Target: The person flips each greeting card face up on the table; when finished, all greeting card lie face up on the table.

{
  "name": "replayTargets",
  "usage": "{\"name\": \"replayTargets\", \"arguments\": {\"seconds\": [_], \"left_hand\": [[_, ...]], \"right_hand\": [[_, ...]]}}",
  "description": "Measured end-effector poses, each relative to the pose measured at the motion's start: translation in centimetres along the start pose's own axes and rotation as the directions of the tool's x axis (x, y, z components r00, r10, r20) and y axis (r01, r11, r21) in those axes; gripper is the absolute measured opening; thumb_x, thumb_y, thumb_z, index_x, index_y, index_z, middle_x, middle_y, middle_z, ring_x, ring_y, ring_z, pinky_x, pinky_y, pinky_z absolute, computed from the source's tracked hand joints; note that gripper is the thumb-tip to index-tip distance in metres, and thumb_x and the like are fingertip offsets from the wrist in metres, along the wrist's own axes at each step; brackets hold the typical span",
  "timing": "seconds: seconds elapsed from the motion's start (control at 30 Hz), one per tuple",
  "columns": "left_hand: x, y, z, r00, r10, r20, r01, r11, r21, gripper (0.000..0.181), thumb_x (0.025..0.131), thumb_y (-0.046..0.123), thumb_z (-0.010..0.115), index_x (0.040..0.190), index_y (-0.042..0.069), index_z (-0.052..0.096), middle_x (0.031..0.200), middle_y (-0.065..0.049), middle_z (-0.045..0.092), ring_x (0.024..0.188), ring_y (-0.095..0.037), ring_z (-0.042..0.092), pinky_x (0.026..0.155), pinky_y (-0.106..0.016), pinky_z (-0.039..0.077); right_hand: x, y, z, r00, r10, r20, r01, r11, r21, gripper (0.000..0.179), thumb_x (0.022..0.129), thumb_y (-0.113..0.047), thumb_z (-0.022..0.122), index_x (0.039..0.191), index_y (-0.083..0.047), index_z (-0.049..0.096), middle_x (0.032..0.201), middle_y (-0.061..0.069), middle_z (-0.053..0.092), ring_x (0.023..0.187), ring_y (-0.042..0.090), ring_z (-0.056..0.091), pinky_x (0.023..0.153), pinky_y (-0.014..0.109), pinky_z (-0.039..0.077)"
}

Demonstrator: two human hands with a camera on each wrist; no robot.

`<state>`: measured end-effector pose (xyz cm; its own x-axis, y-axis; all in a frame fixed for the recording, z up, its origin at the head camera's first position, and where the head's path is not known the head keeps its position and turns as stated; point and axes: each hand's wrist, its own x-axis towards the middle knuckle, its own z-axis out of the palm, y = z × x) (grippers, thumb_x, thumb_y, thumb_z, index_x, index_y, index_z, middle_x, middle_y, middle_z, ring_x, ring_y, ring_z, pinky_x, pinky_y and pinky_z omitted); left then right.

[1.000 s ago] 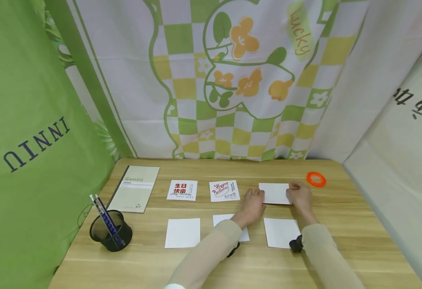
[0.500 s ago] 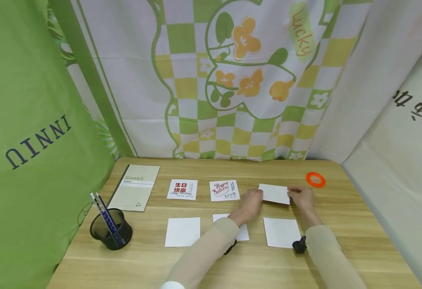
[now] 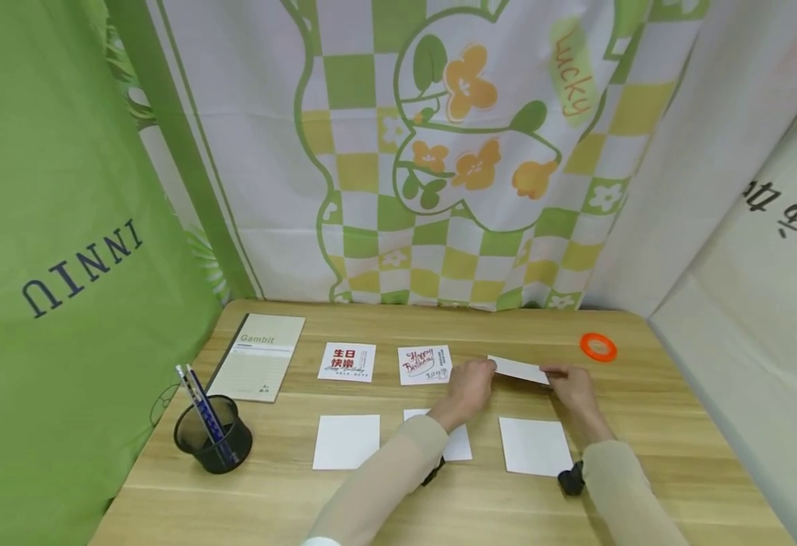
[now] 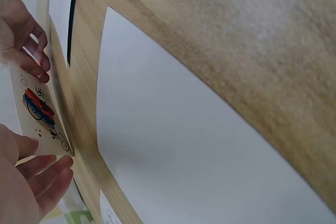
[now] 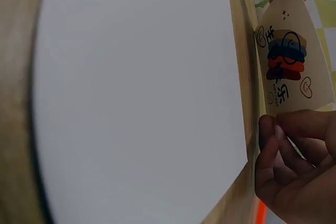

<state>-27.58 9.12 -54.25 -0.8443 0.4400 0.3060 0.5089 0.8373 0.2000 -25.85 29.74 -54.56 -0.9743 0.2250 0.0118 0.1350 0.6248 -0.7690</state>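
Both hands hold one birthday card [image 3: 517,369] by its opposite side edges. It is tilted: the head view shows its blank white back nearly edge-on, while a print of colored bands and dark lettering faces the wrist cameras. My left hand [image 3: 469,385] pinches the left edge, with thumb and fingers on the card [image 4: 39,108] in the left wrist view. At the right edge, my right hand [image 3: 575,387] grips between thumb and fingers; the right wrist view has the printed card [image 5: 289,56] just above that hand. The far edge stands higher than the near one.
Two printed birthday cards [image 3: 346,362] [image 3: 425,365] lie left of the hands. Nearer me are white square sheets [image 3: 346,442] [image 3: 536,446], one partly under the left sleeve. A notebook [image 3: 258,356], a mesh pen holder [image 3: 214,436] and an orange tape roll [image 3: 599,346] stand around.
The card has gone from lying nearly flat to tilted, its white face narrowing in the head view. My right hand has shifted slightly right and nearer; both hands keep their hold.
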Motion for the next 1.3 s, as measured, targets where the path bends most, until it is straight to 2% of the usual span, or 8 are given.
{"name": "replayTargets", "arguments": {"seconds": [0.27,0.4,0.53,0.77,0.93,1.07,1.17,1.3], "left_hand": [[-0.3,-0.2,-0.3,0.999,0.001,-0.034,-0.002,0.999,-0.04,0.024,0.088,0.002,0.06,0.103,0.017,0.071,0.095,0.005,0.072,0.081,-0.008,0.067,0.061,-0.017,0.051],[-0.3,-0.2,-0.9,0.999,0.02,-0.047,-0.022,0.999,-0.03,0.032,0.086,-0.001,0.059,0.112,0.016,0.069,0.104,0.003,0.072,0.087,-0.009,0.068,0.065,-0.015,0.052],[-0.2,-0.2,-1.3,0.998,0.019,-0.057,-0.021,0.999,-0.035,0.024,0.091,0.002,0.058,0.107,0.015,0.071,0.097,0.003,0.072,0.081,-0.009,0.068,0.061,-0.015,0.051],[0.1,-0.3,-1.4,0.998,-0.021,-0.062,0.013,0.993,-0.119,0.017,0.098,0.017,0.055,0.098,0.013,0.071,0.075,0.003,0.068,0.059,-0.004,0.058,0.048,-0.01,0.041],[0.3,-0.5,-1.2,0.991,-0.054,-0.124,0.03,0.983,-0.182,0.013,0.095,0.02,0.06,0.099,0.014,0.072,0.082,0.004,0.071,0.063,-0.003,0.061,0.054,-0.01,0.045],[0.4,-0.4,-1.2,0.985,-0.081,-0.151,0.049,0.978,-0.203,0.014,0.094,0.023,0.061,0.096,0.015,0.072,0.081,0.007,0.071,0.066,-0.003,0.063,0.058,-0.013,0.048],[0.4,-0.2,-1.3,0.983,-0.113,-0.145,0.074,0.966,-0.248,0.015,0.096,0.024,0.06,0.098,0.015,0.072,0.075,0.008,0.068,0.059,0.0,0.056,0.053,-0.012,0.044],[0.6,-0.1,-1.5,0.977,-0.182,-0.114,0.125,0.914,-0.386,0.019,0.098,0.023,0.056,0.102,0.011,0.07,0.072,0.006,0.064,0.05,0.0,0.044,0.045,-0.014,0.038]], "right_hand": [[-0.2,0.6,0.2,1.0,0.002,0.004,-0.002,0.995,0.099,0.022,0.083,0.009,0.062,0.103,0.01,0.069,0.105,0.028,0.067,0.08,0.016,0.065,0.061,0.015,0.049],[-0.3,0.6,0.2,1.0,-0.003,-0.007,0.003,0.998,0.062,0.02,0.084,0.002,0.067,0.103,0.007,0.07,0.106,0.025,0.068,0.09,0.022,0.063,0.062,0.015,0.046],[-0.5,0.4,0.3,1.0,0.004,-0.006,-0.004,0.999,0.049,0.019,0.086,-0.004,0.069,0.103,0.004,0.071,0.111,0.023,0.066,0.104,0.032,0.059,0.065,0.015,0.045],[-0.5,0.2,0.4,0.999,-0.02,-0.027,0.022,0.999,0.047,0.017,0.087,-0.004,0.068,0.102,0.004,0.072,0.105,0.02,0.069,0.092,0.021,0.062,0.064,0.015,0.047],[-0.6,0.0,0.5,0.998,-0.042,-0.037,0.043,0.999,0.026,0.019,0.087,-0.006,0.069,0.102,0.005,0.071,0.106,0.023,0.068,0.1,0.035,0.061,0.079,0.036,0.052],[-0.8,0.0,0.4,0.999,-0.037,-0.032,0.038,0.999,0.022,0.025,0.087,-0.01,0.07,0.105,0.008,0.069,0.108,0.027,0.066,0.105,0.041,0.057,0.089,0.05,0.046],[-0.8,0.0,0.4,0.998,-0.037,-0.043,0.038,0.999,0.016,0.027,0.087,-0.012,0.07,0.105,0.008,0.069,0.105,0.026,0.067,0.1,0.036,0.06,0.085,0.045,0.048],[-0.7,-0.1,0.3,0.996,-0.054,-0.078,0.056,0.998,0.025,0.027,0.088,-0.013,0.07,0.104,0.008,0.07,0.097,0.021,0.07,0.084,0.019,0.063,0.071,0.026,0.05]]}}
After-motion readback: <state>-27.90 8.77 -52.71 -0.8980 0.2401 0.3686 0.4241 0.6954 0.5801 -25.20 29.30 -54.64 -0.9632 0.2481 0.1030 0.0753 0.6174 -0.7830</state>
